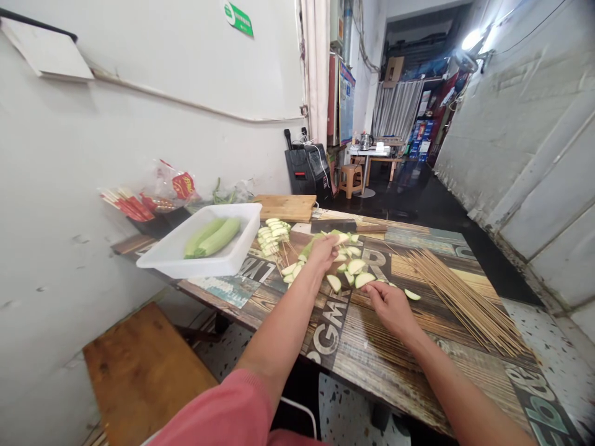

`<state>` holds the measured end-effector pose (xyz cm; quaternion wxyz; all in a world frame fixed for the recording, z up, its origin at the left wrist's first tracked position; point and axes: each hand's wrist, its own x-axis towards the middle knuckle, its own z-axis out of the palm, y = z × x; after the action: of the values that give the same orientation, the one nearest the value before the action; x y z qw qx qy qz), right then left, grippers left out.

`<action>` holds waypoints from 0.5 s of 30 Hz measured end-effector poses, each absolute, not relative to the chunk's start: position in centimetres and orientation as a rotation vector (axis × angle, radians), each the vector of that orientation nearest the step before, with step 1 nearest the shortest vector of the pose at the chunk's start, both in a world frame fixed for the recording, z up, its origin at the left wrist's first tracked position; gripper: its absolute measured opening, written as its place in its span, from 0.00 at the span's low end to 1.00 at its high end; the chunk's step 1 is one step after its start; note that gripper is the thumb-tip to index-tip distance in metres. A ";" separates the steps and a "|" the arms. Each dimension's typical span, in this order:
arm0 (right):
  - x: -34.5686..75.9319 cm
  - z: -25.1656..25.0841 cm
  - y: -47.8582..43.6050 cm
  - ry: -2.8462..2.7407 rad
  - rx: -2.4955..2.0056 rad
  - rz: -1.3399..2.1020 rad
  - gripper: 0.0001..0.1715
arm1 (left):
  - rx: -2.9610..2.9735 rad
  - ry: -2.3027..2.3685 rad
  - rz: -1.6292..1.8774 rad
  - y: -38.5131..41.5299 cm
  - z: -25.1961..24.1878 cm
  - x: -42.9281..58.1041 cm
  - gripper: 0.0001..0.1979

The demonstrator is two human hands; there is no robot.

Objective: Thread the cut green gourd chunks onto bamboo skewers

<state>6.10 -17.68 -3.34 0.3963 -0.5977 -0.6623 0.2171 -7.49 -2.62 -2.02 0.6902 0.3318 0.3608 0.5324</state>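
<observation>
Zucchini slices [356,266] lie scattered mid-table, between both hands. Left hand [324,251] curls loosely over the far-left slices, touching them; whether it pinches one, cannot tell. Right hand [389,305] pinches a thin skewer near a slice. Bamboo skewers [460,297] fan out right. Step judged: threading slices; next calls for aligning tip to slice.

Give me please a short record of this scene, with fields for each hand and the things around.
left hand: left hand reaches into the zucchini slices
right hand: right hand rests beside the slices, what it grips unclear
skewers: bamboo skewers piled to the right
tray: white tray with whole zucchinis
finished: skewered slices
surface: table
</observation>
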 end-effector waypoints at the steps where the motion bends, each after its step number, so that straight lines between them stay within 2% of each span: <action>1: 6.1 -3.4 -17.7 -1.673 -1.515 0.550 0.19 | 0.743 0.807 1.182 -2.7 -2.0 -7.4 0.08; 5: 6.0 -3.5 -17.7 -1.643 -1.511 0.535 0.19 | 0.718 0.777 1.169 -3.2 -1.6 -7.0 0.09; 9: 5.8 -3.6 -17.6 -1.626 -1.491 0.532 0.19 | 0.614 0.767 1.178 -3.5 -1.2 -6.7 0.04; 15: 5.5 -3.8 -17.5 -1.607 -1.464 0.547 0.19 | 0.543 0.845 1.118 -3.4 -1.4 -6.7 0.09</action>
<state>5.53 -17.45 -3.85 0.4349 -0.5881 -0.6455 0.2198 -6.71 -3.39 -1.36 0.7308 0.2468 0.3837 0.5078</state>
